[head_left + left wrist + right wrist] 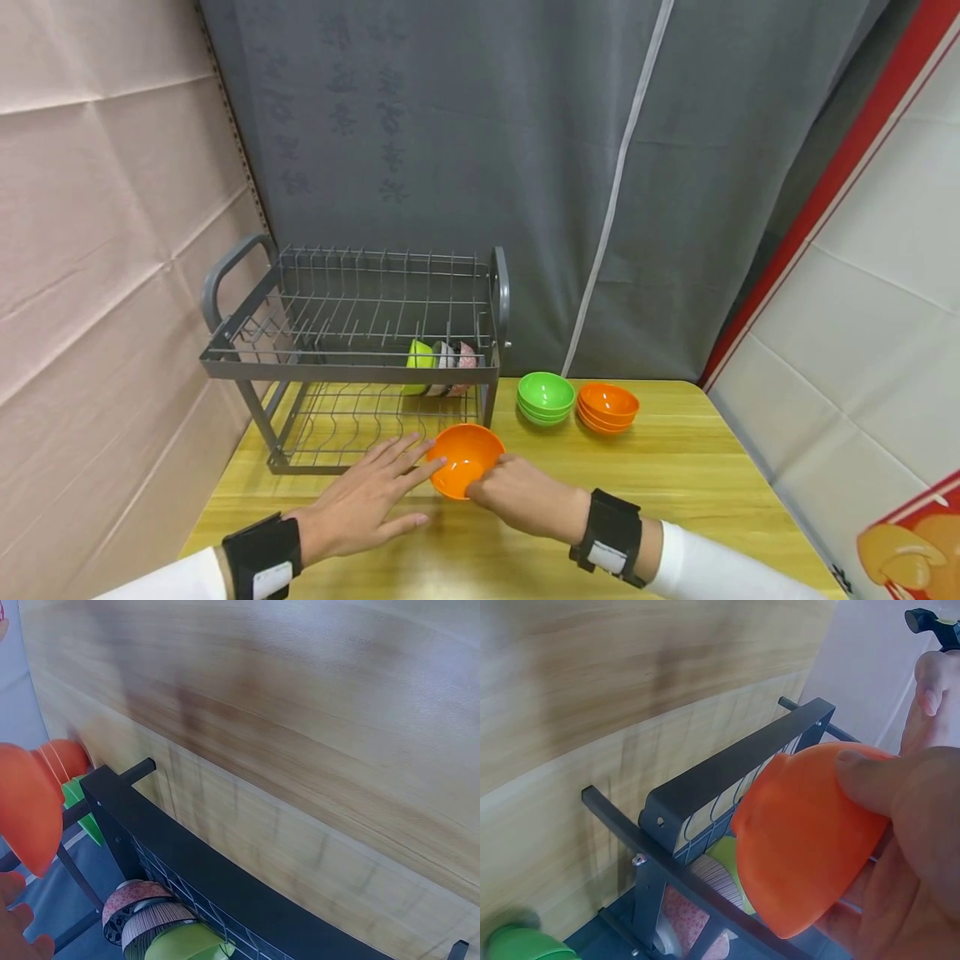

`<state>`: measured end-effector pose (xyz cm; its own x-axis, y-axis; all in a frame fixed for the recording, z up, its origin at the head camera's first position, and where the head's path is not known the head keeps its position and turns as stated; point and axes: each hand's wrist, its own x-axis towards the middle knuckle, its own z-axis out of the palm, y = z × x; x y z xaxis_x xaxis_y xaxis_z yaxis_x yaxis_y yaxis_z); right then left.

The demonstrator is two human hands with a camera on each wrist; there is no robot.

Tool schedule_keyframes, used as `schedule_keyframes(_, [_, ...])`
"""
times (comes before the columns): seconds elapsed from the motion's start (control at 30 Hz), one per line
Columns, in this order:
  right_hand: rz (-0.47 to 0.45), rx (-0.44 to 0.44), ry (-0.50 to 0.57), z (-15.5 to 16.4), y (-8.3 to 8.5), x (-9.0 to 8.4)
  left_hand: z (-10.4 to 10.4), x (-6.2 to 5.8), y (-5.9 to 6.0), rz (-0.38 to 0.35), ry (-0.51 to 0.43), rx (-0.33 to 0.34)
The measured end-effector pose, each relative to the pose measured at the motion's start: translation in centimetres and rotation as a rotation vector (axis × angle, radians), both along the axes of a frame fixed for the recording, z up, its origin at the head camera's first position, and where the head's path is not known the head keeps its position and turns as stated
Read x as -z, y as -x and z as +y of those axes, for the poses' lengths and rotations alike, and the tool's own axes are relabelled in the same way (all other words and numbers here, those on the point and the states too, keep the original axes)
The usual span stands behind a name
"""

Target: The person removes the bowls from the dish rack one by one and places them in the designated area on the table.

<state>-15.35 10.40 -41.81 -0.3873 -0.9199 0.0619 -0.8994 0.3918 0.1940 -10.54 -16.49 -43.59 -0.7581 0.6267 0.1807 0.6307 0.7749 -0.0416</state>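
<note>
We've got the orange bowl (465, 459) tilted on its side near the tabletop's (675, 475) front edge, just before the dish rack (352, 358). Our right hand (525, 497) grips its rim, thumb over the outside; our left hand (367, 500) lies flat, fingertips steadying it. Bowls (442, 364) already fill the rack's right end; green (546, 398) and orange stacks (607, 407) wait toward the back edge.
</note>
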Motion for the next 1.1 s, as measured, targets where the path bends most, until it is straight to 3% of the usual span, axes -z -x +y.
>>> schedule_keyframes(0.57, [-0.005, 0.043, 0.014, 2.9, -0.6, -0.3, 1.2, -0.1, 0.4, -0.024, -0.013, 0.057])
schedule_keyframes(0.9, [-0.057, 0.099, 0.056, 5.0, -0.1, 0.0, 1.9, -0.4, 0.9, -0.01, -0.019, 0.084])
schedule_keyframes(1.1, [-0.021, 0.123, 0.069, 6.4, 0.4, -0.1, 2.6, -0.7, 1.3, -0.04, -0.032, 0.107])
